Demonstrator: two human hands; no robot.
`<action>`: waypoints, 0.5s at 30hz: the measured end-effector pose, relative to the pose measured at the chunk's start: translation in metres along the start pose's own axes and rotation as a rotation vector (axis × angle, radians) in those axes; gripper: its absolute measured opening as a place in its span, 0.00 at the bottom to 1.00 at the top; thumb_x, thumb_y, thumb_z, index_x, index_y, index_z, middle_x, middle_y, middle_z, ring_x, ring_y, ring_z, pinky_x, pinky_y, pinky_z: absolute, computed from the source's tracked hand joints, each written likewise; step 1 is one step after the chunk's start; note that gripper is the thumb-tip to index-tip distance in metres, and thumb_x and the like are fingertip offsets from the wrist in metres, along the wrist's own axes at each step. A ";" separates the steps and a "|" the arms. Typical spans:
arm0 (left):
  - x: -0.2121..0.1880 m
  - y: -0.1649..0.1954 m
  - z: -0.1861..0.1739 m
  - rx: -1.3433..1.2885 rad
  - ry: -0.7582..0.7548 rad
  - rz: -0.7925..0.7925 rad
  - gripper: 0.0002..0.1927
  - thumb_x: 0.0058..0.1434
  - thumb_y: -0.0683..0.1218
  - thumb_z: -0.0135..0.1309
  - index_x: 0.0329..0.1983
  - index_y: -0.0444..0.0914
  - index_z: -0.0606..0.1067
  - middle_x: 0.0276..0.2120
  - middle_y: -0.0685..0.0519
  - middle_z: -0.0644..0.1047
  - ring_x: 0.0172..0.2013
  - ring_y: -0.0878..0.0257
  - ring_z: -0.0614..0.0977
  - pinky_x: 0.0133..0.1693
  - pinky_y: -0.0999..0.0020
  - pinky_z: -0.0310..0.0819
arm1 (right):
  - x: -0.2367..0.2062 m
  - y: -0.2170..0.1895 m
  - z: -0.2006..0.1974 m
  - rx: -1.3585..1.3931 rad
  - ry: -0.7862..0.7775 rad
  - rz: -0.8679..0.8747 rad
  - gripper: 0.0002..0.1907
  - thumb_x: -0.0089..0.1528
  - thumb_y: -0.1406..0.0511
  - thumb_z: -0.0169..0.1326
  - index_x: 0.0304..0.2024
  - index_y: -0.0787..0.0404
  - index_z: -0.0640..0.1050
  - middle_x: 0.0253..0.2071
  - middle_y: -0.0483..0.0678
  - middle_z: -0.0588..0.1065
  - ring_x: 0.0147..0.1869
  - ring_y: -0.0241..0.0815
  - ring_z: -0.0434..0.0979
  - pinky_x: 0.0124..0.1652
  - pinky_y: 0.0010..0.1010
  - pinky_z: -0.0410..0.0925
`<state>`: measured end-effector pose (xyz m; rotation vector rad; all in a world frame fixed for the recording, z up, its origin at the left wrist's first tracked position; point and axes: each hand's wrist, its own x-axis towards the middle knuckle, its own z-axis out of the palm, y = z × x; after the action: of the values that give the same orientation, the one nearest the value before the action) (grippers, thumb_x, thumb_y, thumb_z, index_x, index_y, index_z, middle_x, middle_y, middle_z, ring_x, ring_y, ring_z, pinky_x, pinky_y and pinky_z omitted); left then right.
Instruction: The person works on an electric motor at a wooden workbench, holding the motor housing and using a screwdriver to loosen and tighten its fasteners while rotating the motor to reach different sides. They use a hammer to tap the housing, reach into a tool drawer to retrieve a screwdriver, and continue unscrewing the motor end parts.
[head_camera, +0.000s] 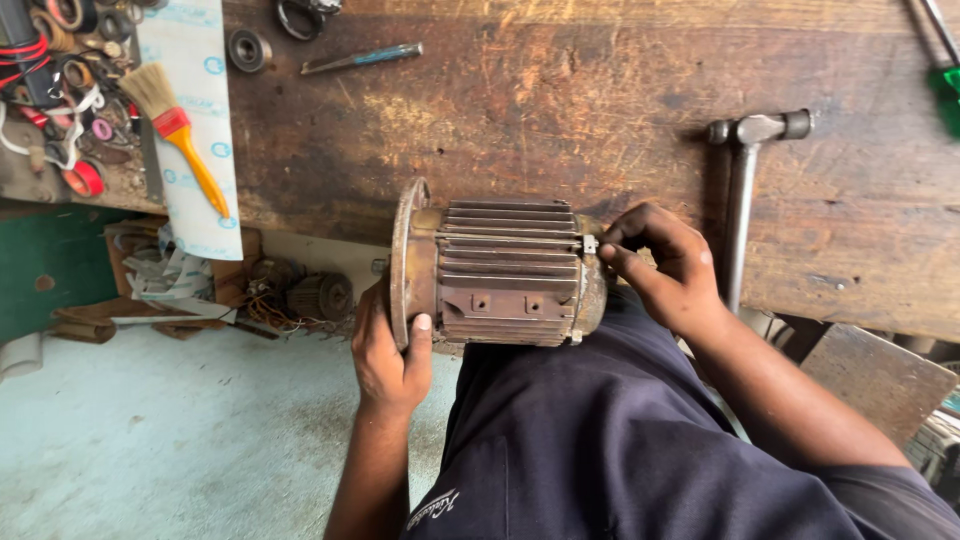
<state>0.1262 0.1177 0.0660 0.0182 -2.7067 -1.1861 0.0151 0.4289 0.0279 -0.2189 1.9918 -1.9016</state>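
- Motor housing (505, 272), rusty brown and ribbed along its length, lies on its side across the person's lap, resting on dark blue trousers (620, 440) and set against the front edge of the wooden workbench (560, 110).
- A round flange (403, 262) closes the housing's left end; a flat plate with two small holes faces the camera on its near side.
- The left hand (388, 358) grips the flange from below, thumb pressed over the rim and fingers wrapped behind it, clamped on the housing.
- The right hand (665, 262) sits at the housing's right end, thumb and forefinger pinched together on a small metal piece (590, 243) at the top corner. Whether that piece is a bolt or a nut is too small to tell.
- The two hands are well apart, one at each end of the housing.
- A steel hammer (742, 190) lies on the bench just beyond the right hand, head away from the person and handle pointing back toward the bench edge.
- A paintbrush (180, 130) with an orange handle rests on a white strip at the bench's left end, beside a heap of tape rolls and wires (60, 90).
- A bearing (246, 49) and a slim blue-handled tool (360, 58) lie near the far edge of the bench.
- A green-handled screwdriver (945, 85) shows at the upper right corner.
- Below the bench on the left, small motor parts with copper wire (300, 297) sit on the pale floor.
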 end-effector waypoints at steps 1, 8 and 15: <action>0.000 0.001 0.000 0.005 -0.003 -0.005 0.22 0.72 0.49 0.48 0.61 0.27 0.69 0.51 0.37 0.76 0.52 0.46 0.81 0.54 0.54 0.77 | 0.003 -0.002 -0.001 -0.091 -0.008 -0.038 0.04 0.63 0.75 0.57 0.39 0.65 0.77 0.40 0.47 0.75 0.41 0.36 0.75 0.41 0.28 0.69; 0.003 0.011 -0.003 0.026 0.004 -0.037 0.23 0.71 0.48 0.49 0.62 0.27 0.69 0.52 0.35 0.76 0.53 0.42 0.80 0.54 0.52 0.76 | 0.012 -0.011 -0.007 -0.287 -0.087 -0.063 0.03 0.62 0.73 0.59 0.39 0.66 0.77 0.36 0.49 0.75 0.37 0.38 0.74 0.38 0.29 0.68; 0.010 0.016 -0.003 0.080 0.022 -0.126 0.26 0.69 0.48 0.52 0.64 0.28 0.68 0.54 0.33 0.76 0.52 0.38 0.80 0.54 0.51 0.74 | -0.005 0.031 -0.040 -0.279 0.160 -0.051 0.12 0.63 0.69 0.61 0.49 0.63 0.76 0.45 0.53 0.74 0.48 0.45 0.73 0.47 0.35 0.68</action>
<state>0.1184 0.1253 0.0816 0.2144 -2.7678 -1.1020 0.0093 0.4696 -0.0014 -0.1981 2.3797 -1.7120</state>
